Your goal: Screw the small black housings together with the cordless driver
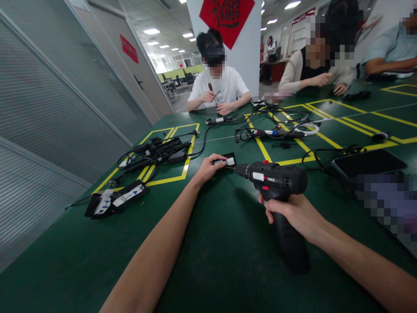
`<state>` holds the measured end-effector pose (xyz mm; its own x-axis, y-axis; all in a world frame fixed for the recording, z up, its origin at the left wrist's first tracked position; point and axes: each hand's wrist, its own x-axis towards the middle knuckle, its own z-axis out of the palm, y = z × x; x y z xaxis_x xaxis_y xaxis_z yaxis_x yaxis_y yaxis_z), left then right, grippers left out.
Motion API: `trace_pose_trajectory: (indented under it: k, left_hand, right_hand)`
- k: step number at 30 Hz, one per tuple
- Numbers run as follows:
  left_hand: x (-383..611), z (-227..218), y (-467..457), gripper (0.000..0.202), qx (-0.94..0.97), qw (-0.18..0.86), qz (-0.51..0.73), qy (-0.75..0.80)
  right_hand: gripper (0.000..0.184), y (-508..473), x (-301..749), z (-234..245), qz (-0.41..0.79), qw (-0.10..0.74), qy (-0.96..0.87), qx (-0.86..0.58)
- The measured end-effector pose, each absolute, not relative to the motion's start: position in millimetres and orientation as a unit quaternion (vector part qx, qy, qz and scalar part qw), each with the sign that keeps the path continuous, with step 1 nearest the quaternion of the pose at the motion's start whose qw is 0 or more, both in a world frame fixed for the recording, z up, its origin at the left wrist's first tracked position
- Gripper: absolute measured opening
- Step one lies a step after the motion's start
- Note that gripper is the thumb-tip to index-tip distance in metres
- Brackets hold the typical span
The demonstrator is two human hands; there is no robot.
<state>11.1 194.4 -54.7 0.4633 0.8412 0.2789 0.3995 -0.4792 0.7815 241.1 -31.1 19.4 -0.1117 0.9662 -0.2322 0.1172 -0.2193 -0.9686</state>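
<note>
My right hand [293, 211] is wrapped round the grip of a black cordless drill [276, 174] with red buttons. The drill lies level and points left, its chuck close to a small flat black piece [232, 156] with a white label. My left hand [210, 168] grips that piece by its left side on the green table [208, 243]. A thin bit seems to reach from the chuck to the piece's near edge; whether it touches is too small to tell.
A pile of black cables and adapters [159, 152] lies left, inside yellow tape. Nearer is a black piece with white labels [122, 200]. More cables and tools [276, 132] lie beyond; a dark phone-like slab [369, 164] is at right. Several people sit around, one holding a tool [210, 87].
</note>
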Motion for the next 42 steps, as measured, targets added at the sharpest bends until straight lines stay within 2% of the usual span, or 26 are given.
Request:
trace_pose_trajectory:
  k: [16,30,39,42]
  left_hand:
    - [11.1,-54.8,195.1,0.032,0.791,0.331,0.34,0.385]
    - [11.7,-51.0,191.4,0.032,0.794,0.324,0.332,0.393]
    - [12.1,-51.2,192.7,0.033,0.791,0.325,0.331,0.399]
    - [11.7,-52.0,193.6,0.031,0.793,0.324,0.335,0.392]
  right_hand:
    - [0.021,-32.4,241.8,19.1,0.554,0.374,-0.497,-0.553]
    - [0.012,-32.2,242.8,15.1,0.552,0.381,-0.503,-0.545]
    - [0.02,-32.4,242.7,17.4,0.554,0.376,-0.505,-0.545]
    - [0.017,-32.3,242.8,16.7,0.554,0.378,-0.501,-0.547]
